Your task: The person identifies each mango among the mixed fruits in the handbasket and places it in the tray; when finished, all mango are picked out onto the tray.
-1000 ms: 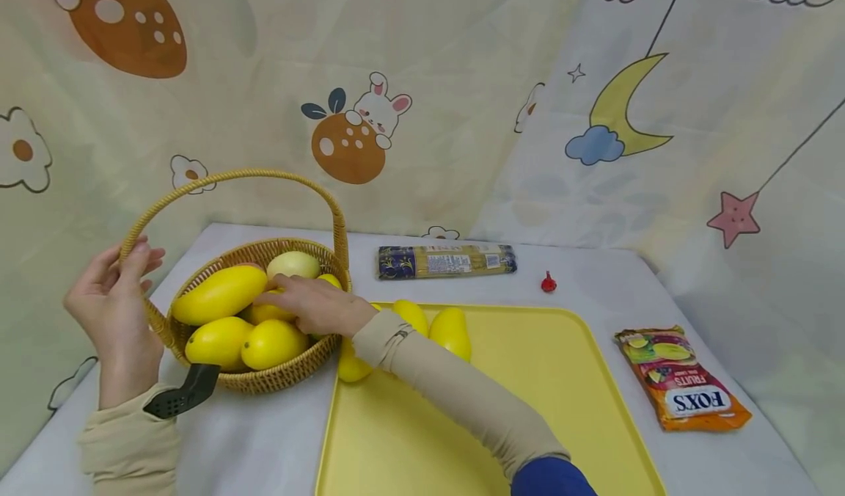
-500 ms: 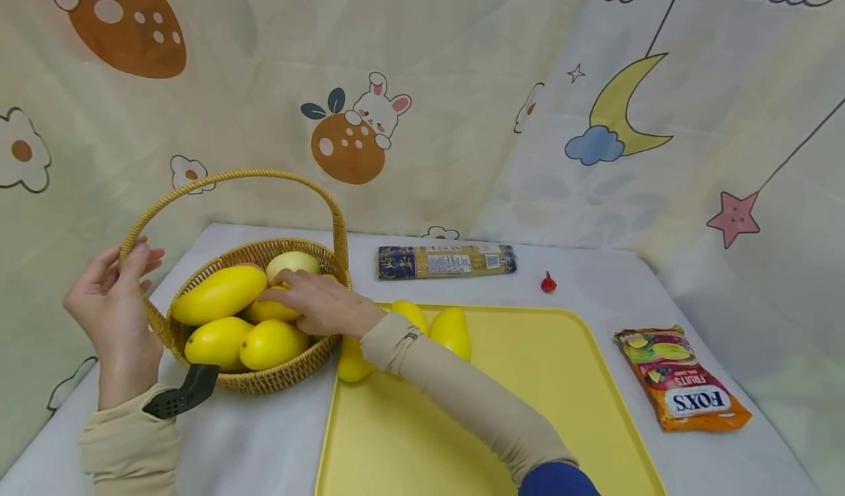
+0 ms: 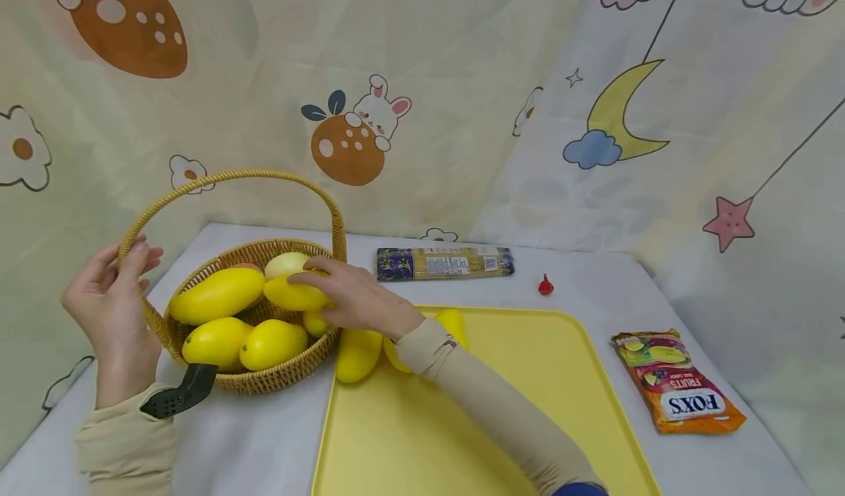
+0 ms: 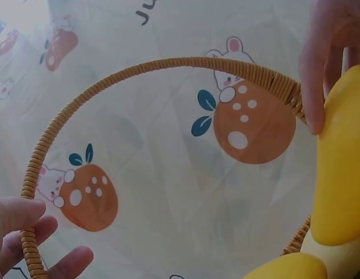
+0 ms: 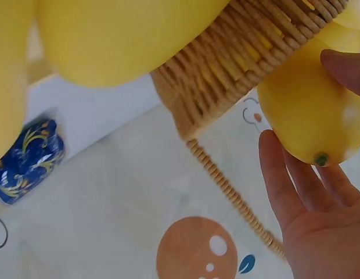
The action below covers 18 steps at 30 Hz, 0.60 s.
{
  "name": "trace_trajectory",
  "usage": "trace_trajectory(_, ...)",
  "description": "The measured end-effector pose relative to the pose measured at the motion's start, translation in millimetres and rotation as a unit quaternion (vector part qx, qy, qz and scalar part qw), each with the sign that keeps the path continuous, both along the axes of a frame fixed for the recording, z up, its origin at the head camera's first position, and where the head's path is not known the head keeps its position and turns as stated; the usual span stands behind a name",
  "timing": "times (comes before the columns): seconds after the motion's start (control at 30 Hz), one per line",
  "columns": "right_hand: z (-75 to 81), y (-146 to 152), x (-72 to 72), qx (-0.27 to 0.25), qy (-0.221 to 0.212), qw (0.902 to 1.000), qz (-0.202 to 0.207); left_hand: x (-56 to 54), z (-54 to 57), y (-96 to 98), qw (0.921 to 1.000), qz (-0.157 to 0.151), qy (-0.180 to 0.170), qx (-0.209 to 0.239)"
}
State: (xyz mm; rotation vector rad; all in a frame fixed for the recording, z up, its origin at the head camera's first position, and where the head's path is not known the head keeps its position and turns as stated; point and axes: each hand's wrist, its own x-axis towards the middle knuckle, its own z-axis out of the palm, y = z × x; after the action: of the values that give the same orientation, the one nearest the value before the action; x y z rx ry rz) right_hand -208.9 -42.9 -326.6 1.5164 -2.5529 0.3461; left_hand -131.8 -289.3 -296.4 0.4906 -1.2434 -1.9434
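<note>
My left hand (image 3: 115, 305) grips the left side of the arched handle (image 3: 251, 174) on a wicker basket (image 3: 273, 384). Thumb and fingers of my right hand (image 3: 359, 298) hold a yellow mango (image 3: 293, 294) over the basket's right side. Seen from the right wrist, that mango (image 5: 313, 110) sits between thumb and fingers, its green stem end showing. Below it lie several more mangoes, among them a long one (image 3: 218, 296) and a rounder one (image 3: 273, 345). A pale, rounded fruit (image 3: 285, 264) is at the back, partly covered by the held mango.
A yellow tray (image 3: 528, 393) lies right of the basket, with mangoes (image 3: 357, 356) along its left and back edges. Behind it are a long pasta packet (image 3: 445, 263) and a small red object (image 3: 546, 285). A Fox's candy bag (image 3: 680, 382) lies at the right.
The right hand has lifted the mango from among the others in the basket and shifted up and right with it. The left hand stays on the handle.
</note>
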Motion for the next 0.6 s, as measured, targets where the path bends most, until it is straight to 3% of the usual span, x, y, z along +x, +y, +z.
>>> trace_trajectory(0.6,-7.8,93,16.6,-0.12,-0.005,0.9926,-0.016,-1.0,-0.8,-0.6,0.9997,-0.005,0.024,0.005)
